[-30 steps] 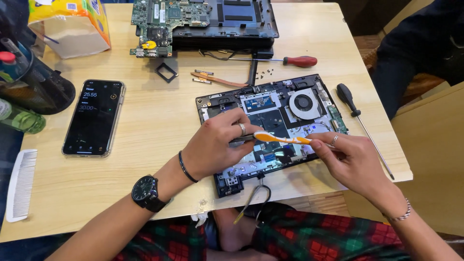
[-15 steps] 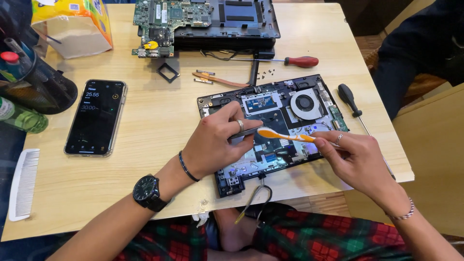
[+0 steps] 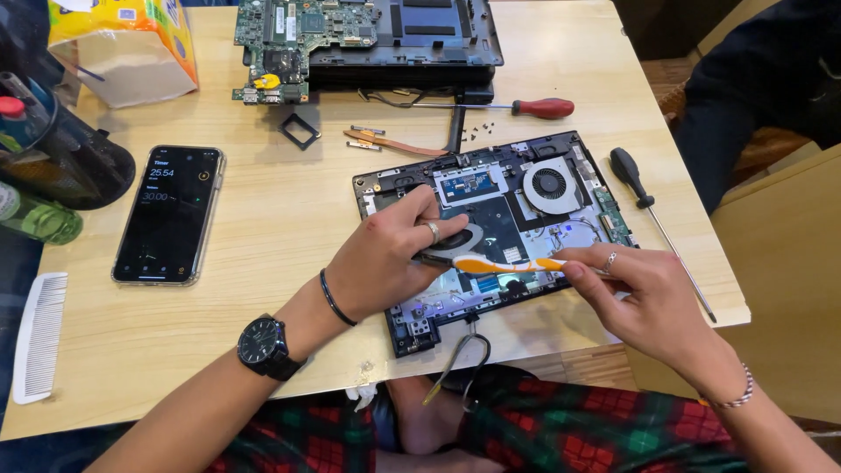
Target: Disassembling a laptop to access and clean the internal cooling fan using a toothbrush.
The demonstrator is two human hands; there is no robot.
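Near the table's front edge (image 3: 526,337), both hands (image 3: 385,258) (image 3: 644,293) pinch a toothbrush (image 3: 499,264) over the opened laptop (image 3: 499,228) — phone (image 3: 168,215) well apart.

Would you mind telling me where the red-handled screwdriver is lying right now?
In the head view, the red-handled screwdriver lies on the wooden table towards the far right, between the opened laptop base and the stacked circuit board.

just one view here, a head-worn cam looking steeply down over the wooden table (image 3: 289,228) from the person's seat. it sits pretty close, both forearms and lap in frame, far table edge near the top.
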